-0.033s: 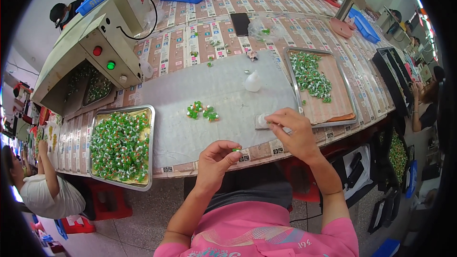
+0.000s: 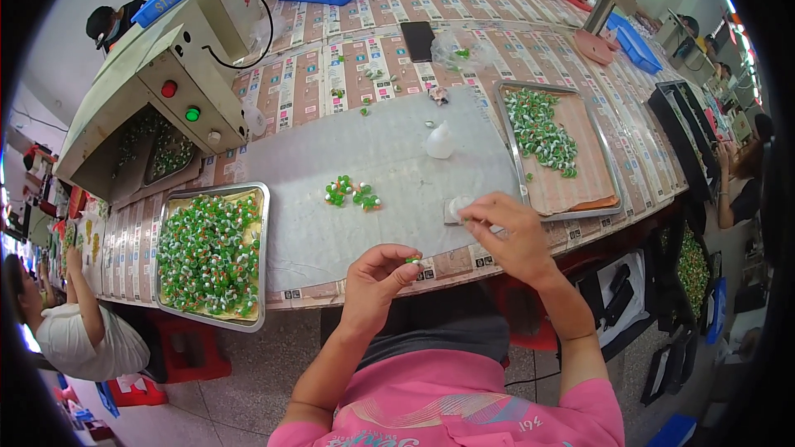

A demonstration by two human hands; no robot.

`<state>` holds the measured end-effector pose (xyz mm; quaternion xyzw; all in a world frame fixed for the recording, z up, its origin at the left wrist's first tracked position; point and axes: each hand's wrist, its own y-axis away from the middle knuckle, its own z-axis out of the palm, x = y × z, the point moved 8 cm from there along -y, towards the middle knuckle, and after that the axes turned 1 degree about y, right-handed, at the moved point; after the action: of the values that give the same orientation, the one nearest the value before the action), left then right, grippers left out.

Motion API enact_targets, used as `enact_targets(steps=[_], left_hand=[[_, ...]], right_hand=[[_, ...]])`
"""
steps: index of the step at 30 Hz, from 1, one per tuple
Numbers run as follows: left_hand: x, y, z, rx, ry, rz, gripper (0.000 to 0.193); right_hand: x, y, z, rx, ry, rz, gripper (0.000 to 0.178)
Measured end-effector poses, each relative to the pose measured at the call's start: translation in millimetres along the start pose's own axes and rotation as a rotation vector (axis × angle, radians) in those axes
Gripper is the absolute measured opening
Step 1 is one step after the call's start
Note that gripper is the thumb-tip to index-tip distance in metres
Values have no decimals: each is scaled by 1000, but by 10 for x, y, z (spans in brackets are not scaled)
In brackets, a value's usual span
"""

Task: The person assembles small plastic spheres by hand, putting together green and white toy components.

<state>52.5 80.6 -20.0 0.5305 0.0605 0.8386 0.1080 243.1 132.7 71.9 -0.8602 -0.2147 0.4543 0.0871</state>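
My left hand (image 2: 374, 283) is closed in a pinch in front of the table's near edge. Between thumb and forefinger it grips a small green-and-white piece (image 2: 413, 261). To the right, my right hand (image 2: 515, 236) has thumb and fingertips pressed together beside a white lump (image 2: 460, 209) on a small grey square; what they hold, if anything, is too small to make out. A small pile of green, white and orange pieces (image 2: 364, 197) lies on the pale sheet (image 2: 290, 232). Farther back on it stands a white squeeze bottle (image 2: 440, 142).
A metal tray (image 2: 263, 273) heaped with similar pieces is at left, near a boxy machine (image 2: 149, 91) with red and green lights. At right lies a partly filled, paper-lined tray (image 2: 614, 174). A dark phone (image 2: 417, 41) and plastic bag (image 2: 460, 51) lie behind. Other people sit nearby.
My right hand has shifted very slightly by the white lump. The left hand holds its piece in nearly the same spot.
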Motion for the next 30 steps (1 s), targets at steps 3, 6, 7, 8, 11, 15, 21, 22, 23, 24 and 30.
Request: enact_targets(steps=[3,6,7,8,11,15,21,22,23,24,30], left_hand=[[-29,-25,83,-34,42,-11,18],[-43,-39,150,-58,51,1,18],[-44,-43,161,-52,47,5,18],[-45,-45,171,-45,44,9,18],[-34,-34,203,-48,35,8,18],[-40,-39,235,-51,9,-9,17],[-23,-48,273,-41,20,18,15],[2,-56,272,-48,-16,65,15],[31,-58,275,-54,-52,111,15],[23,-61,284,-55,-53,110,15],[60,-49,267,-58,-184,248,19]], right_hand=[[-54,137,101,-82,-184,47,16],[-102,210,196,-153,-296,100,15],[-101,225,222,-172,-331,127,14],[-92,229,224,-168,-335,130,14],[-82,232,241,-167,-322,118,14],[-43,238,258,-161,-341,116,14],[9,248,255,-197,-322,143,14],[17,251,265,-211,-321,148,15],[37,258,275,-210,-323,148,15],[49,262,273,-189,-336,115,15],[89,281,309,-137,-376,81,16]])
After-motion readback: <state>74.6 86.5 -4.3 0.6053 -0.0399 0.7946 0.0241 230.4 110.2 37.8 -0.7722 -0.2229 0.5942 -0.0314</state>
